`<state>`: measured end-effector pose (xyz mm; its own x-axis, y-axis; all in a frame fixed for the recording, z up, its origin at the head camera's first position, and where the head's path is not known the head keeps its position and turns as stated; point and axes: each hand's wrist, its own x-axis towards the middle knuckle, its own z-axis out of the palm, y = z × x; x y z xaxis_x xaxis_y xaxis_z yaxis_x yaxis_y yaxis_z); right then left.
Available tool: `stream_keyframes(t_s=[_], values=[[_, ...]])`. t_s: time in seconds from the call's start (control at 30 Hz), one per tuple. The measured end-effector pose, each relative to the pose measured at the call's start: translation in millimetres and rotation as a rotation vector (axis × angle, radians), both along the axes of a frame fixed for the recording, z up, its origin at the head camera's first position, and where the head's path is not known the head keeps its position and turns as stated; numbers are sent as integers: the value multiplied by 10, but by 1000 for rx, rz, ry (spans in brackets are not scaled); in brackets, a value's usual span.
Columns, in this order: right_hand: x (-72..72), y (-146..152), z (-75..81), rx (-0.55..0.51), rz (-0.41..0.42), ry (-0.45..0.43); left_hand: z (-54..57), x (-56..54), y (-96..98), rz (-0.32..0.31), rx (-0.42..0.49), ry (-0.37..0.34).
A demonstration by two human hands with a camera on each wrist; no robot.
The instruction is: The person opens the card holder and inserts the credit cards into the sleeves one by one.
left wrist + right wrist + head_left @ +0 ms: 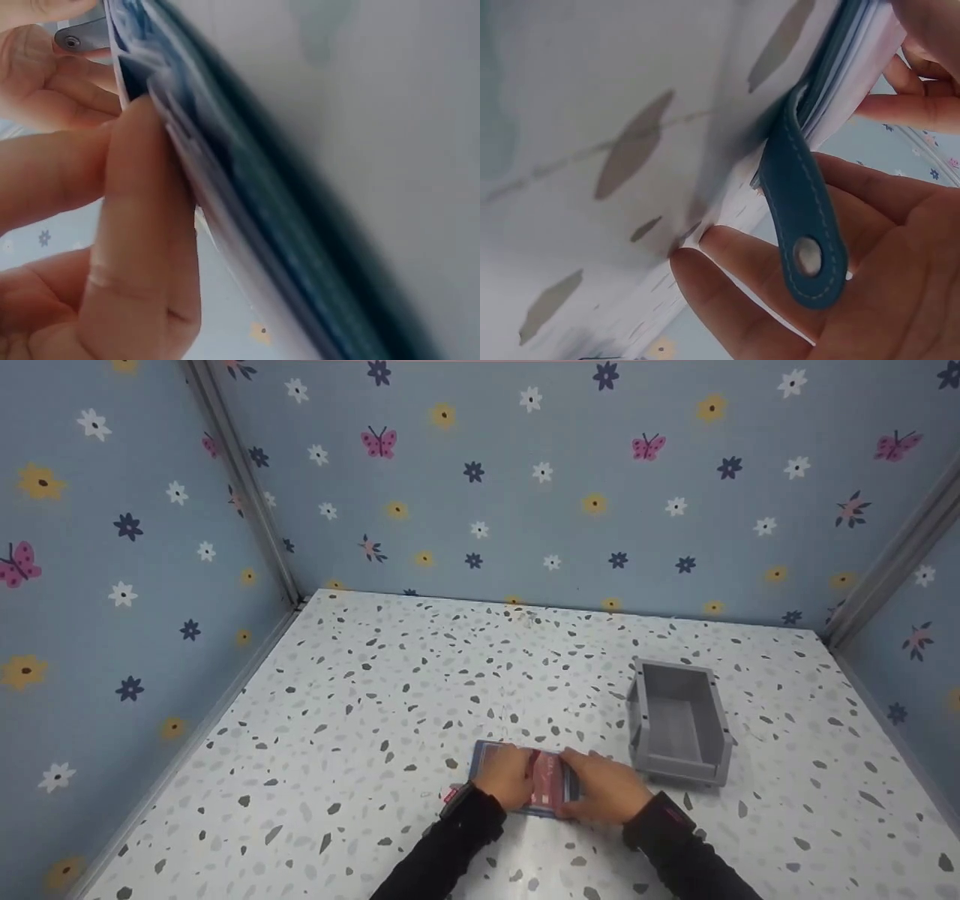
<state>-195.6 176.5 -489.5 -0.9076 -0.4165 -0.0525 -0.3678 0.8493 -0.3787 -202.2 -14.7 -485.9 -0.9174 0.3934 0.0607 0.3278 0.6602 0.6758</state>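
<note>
A blue card holder [480, 751] lies on the table between my hands, a pinkish-red card [547, 780] showing on its upper face. My left hand [508, 776] pinches the layered sleeves [161, 82] at its edge, seen close up in the left wrist view. Around the right side my right hand [607, 787] holds the holder, thumb near the lower corner and a finger near the upper one. A blue strap [806, 210] with a metal snap hangs loose beside the right palm. Two right-hand fingertips [686, 259] reach the tabletop.
A grey plastic bin [679, 720] stands just right of and beyond my right hand. Beside my left wrist lies a small red item [450, 793]. Flower-patterned panels [525, 480] wall the speckled table [337, 697] at the back and sides.
</note>
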Motion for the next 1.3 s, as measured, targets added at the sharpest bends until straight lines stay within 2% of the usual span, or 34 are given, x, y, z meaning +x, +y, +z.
stream_keyframes(t_s=[0.1,0.23,0.4,0.6,0.67,0.77,0.9,1.07,1.2,1.3], values=[[2,2,-1,12,23,15,4,-19,-14,-26,10,-25],[11,12,8,39,32,-7,31,-13,-65,-15,-16,-49],[33,66,25,83,23,-72,47,53,-238,63,-26,-67],[44,116,6,142,31,-81,27,83,-482,172,-87,-24],[37,115,-5,145,20,-89,29,82,-534,165,-98,-34],[31,104,-4,150,8,-93,30,76,-572,116,-89,-52],[29,91,5,140,2,-90,19,73,-567,75,-90,-32],[23,89,8,131,4,-83,18,70,-544,105,-93,-53],[19,85,7,122,13,-77,33,73,-531,136,-61,-84],[17,81,1,116,18,-72,44,90,-515,162,-24,-74]])
